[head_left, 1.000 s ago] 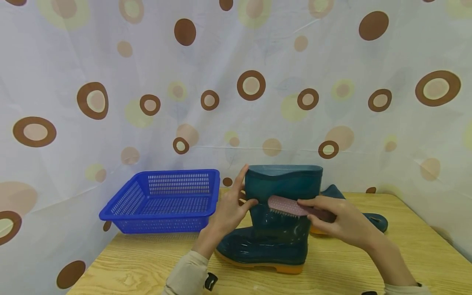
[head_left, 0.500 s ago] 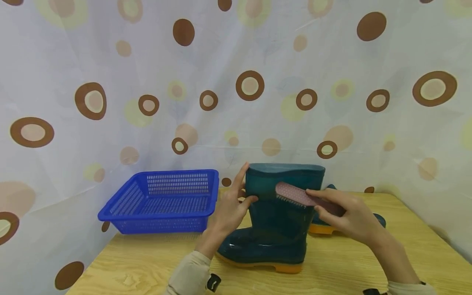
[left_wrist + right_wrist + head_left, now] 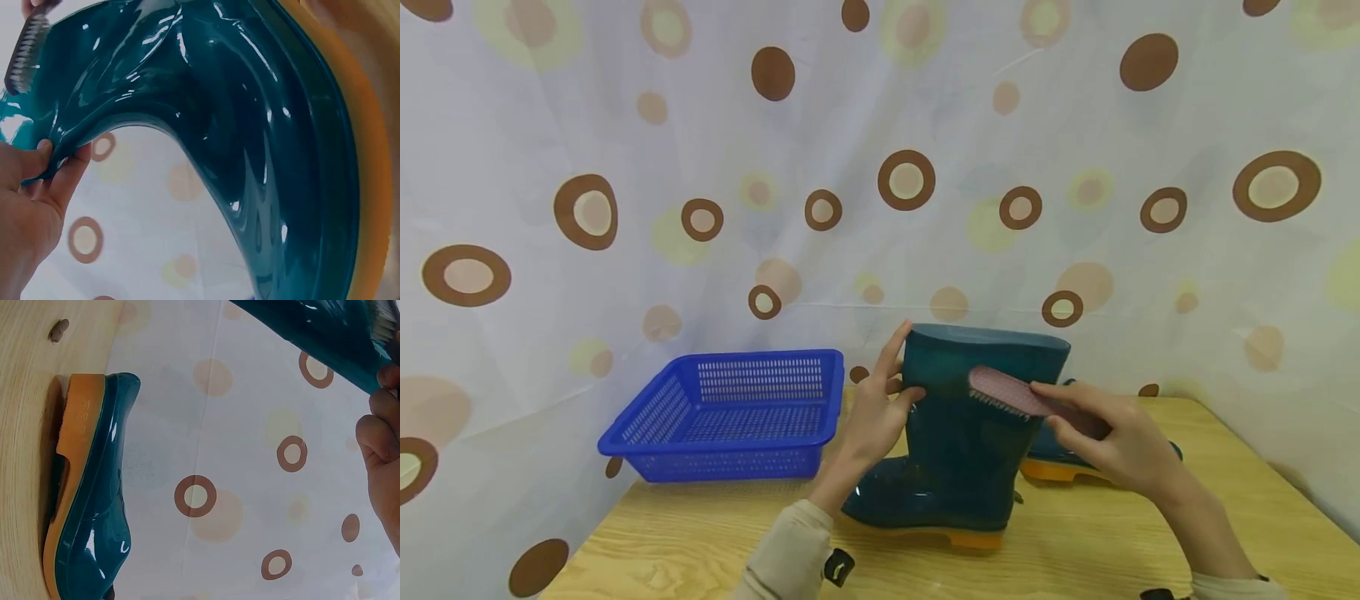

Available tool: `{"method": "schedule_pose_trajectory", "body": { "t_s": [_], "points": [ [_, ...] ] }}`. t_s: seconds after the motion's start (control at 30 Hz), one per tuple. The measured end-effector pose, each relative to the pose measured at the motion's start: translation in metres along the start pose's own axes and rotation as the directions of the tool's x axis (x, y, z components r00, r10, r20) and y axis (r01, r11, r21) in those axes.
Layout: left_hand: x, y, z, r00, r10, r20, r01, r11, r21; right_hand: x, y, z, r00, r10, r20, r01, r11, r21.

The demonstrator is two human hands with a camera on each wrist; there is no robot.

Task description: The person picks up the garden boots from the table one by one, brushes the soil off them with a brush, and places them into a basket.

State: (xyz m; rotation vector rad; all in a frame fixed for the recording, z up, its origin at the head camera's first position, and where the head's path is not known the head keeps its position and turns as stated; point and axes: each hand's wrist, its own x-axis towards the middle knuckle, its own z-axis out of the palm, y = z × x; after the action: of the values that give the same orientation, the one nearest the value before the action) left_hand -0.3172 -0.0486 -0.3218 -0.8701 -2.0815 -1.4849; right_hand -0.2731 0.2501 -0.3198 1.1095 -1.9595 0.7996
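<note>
A dark teal rubber boot (image 3: 958, 417) with an orange sole leans slightly to the right over the table, toe to the left. My left hand (image 3: 872, 417) pinches the boot's shaft near its top edge, thumb on the near side; the left wrist view shows this grip on the boot (image 3: 206, 81) too. In my right hand (image 3: 1120, 433) is a brush (image 3: 1003, 392) with a pink back, held by its handle. Its bristles (image 3: 28, 53) are at the upper shaft; whether they touch is hard to tell.
A second teal boot (image 3: 94, 487) with an orange sole stands behind my right hand. A blue perforated plastic basket (image 3: 722, 462) is at the left of the wooden table (image 3: 700, 533). One small brown lump (image 3: 58, 330) lies on the table. Behind hangs a dotted curtain (image 3: 850, 125).
The brush has moved up and slightly right along the shaft. The boot has tilted, its top going up and to the right. My left hand keeps its hold.
</note>
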Motion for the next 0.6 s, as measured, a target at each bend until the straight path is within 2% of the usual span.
{"method": "schedule_pose_trajectory", "body": {
  "t_s": [0.13,0.37,0.5,0.6],
  "points": [
    [0.01,0.014,-0.006,0.999,0.038,-0.037,-0.038,0.999,0.02,-0.001,0.002,0.0,0.999,-0.019,-0.046,0.021,0.999,0.033],
    [0.033,0.035,-0.021,0.996,0.066,-0.059,-0.069,0.997,-0.035,-0.001,0.003,-0.004,0.996,-0.014,-0.087,0.014,1.0,0.002],
    [0.048,0.044,-0.034,0.995,0.079,-0.063,-0.08,0.997,-0.004,-0.001,0.003,-0.006,0.993,-0.018,-0.116,0.014,0.999,-0.036],
    [0.057,0.047,-0.049,0.995,0.063,-0.072,-0.063,0.998,0.01,-0.001,0.003,-0.007,0.992,-0.008,-0.128,0.002,0.999,-0.046]
  ]
}}
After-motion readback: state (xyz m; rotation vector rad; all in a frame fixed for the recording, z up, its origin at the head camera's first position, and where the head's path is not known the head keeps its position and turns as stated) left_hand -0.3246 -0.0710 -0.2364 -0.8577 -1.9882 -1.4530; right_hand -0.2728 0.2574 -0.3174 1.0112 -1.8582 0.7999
